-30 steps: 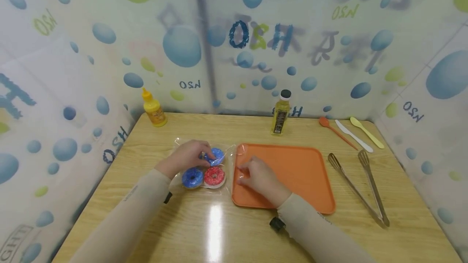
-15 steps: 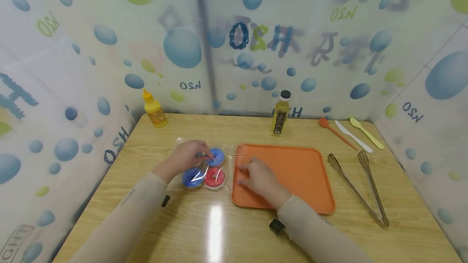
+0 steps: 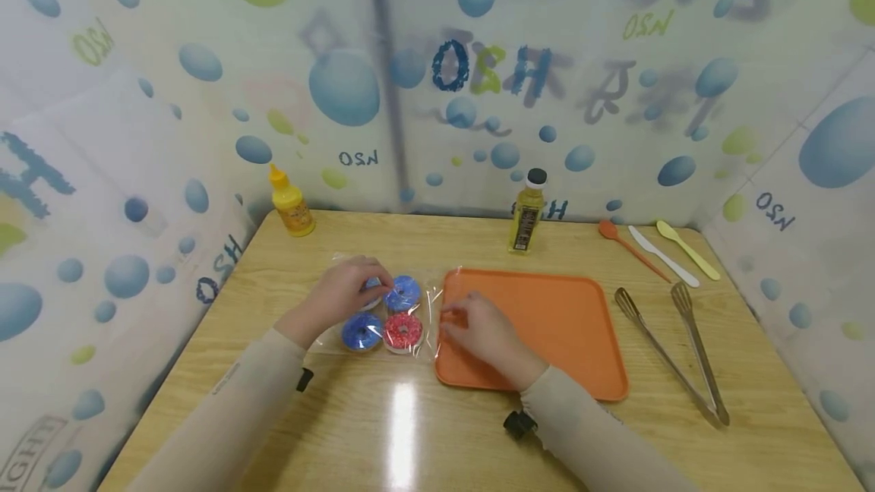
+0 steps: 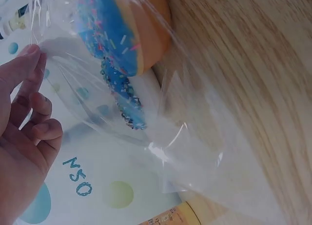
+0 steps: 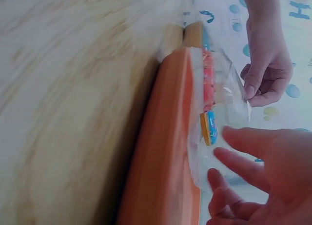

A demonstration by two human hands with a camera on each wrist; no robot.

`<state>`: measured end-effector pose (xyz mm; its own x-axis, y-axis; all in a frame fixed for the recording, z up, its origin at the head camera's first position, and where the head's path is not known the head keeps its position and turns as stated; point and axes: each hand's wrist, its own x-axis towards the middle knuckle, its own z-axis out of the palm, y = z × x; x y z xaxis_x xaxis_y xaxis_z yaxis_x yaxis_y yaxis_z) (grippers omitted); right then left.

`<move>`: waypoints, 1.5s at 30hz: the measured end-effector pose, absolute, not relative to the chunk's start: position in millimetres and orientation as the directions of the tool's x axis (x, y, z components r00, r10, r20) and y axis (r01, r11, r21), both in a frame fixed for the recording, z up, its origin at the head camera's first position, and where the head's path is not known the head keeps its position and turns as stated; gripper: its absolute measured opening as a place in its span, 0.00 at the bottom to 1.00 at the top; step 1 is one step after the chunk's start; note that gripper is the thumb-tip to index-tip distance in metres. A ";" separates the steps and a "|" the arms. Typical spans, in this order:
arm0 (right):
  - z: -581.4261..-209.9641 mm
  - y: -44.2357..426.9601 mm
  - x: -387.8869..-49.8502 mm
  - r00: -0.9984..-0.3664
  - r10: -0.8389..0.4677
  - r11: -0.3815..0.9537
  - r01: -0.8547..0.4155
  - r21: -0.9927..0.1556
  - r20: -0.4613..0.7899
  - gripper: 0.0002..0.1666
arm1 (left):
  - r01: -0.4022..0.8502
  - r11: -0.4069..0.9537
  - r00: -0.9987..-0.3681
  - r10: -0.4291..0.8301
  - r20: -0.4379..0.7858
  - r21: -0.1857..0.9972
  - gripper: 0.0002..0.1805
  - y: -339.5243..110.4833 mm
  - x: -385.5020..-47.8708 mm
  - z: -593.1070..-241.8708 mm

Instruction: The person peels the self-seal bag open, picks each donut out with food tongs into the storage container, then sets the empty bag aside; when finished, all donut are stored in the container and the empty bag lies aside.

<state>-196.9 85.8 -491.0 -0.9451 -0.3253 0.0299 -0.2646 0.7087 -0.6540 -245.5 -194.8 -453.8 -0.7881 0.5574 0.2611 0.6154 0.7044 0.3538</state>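
A clear plastic bag (image 3: pixel 432 302) lies on the table with several doughnuts inside. A blue doughnut (image 3: pixel 405 294), a darker blue doughnut (image 3: pixel 361 331) and a red doughnut (image 3: pixel 403 333) show through it; another blue one is partly hidden by my left hand. My left hand (image 3: pixel 343 291) pinches the bag's upper film between thumb and index finger and lifts it, as the left wrist view shows with sprinkled doughnuts (image 4: pixel 109 30) below. Over the left part of the orange tray (image 3: pixel 533 325), my right hand (image 3: pixel 488 336) is beside the bag's right end, thumb and fingers apart.
Behind stand a yellow squeeze bottle (image 3: pixel 292 207) and an oil bottle (image 3: pixel 528 215). To the tray's right are open metal tongs (image 3: pixel 697 348). Beyond them lie a red spoon (image 3: pixel 632 249), a white knife (image 3: pixel 661 255) and a yellow-green utensil (image 3: pixel 687 249).
My left hand has shifted slightly left and up with the pinched film, uncovering more of the blue doughnut near its fingertips. The right hand has stayed almost in place beside the bag's end.
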 end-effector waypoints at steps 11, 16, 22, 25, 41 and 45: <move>-486.3 72.6 -201.9 -0.956 -0.280 0.604 -0.243 -0.759 0.084 0.08 | 0.600 0.720 -0.800 0.537 0.269 0.348 0.04 -193.1 -242.1 -448.8; -489.1 68.7 -201.2 -0.953 -0.284 0.596 -0.263 -0.759 0.108 0.04 | 0.594 0.721 -0.804 0.529 0.271 0.358 0.04 -191.6 -240.6 -446.7; -489.0 66.2 -200.4 -0.961 -0.265 0.601 -0.232 -0.765 0.083 0.05 | 0.584 0.722 -0.812 0.513 0.280 0.371 0.03 -192.4 -240.0 -445.0; -488.1 65.3 -199.8 -0.964 -0.261 0.593 -0.207 -0.778 0.058 0.09 | 0.569 0.730 -0.822 0.497 0.278 0.378 0.03 -192.3 -239.3 -443.0; -488.4 66.5 -196.7 -0.971 -0.206 0.534 -0.214 -0.818 0.119 0.04 | 0.534 0.751 -0.845 0.467 0.260 0.387 0.02 -192.2 -239.8 -444.8; -481.3 69.7 -193.1 -0.969 -0.203 0.465 -0.223 -0.857 0.142 0.03 | 0.516 0.760 -0.856 0.454 0.246 0.394 0.03 -193.7 -239.4 -443.4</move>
<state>-193.1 69.7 -481.3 -0.9688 -0.2033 0.1419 -0.2230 0.4648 -0.8569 -239.4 -193.7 -443.4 -0.8565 0.4538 0.2460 0.5161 0.7603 0.3943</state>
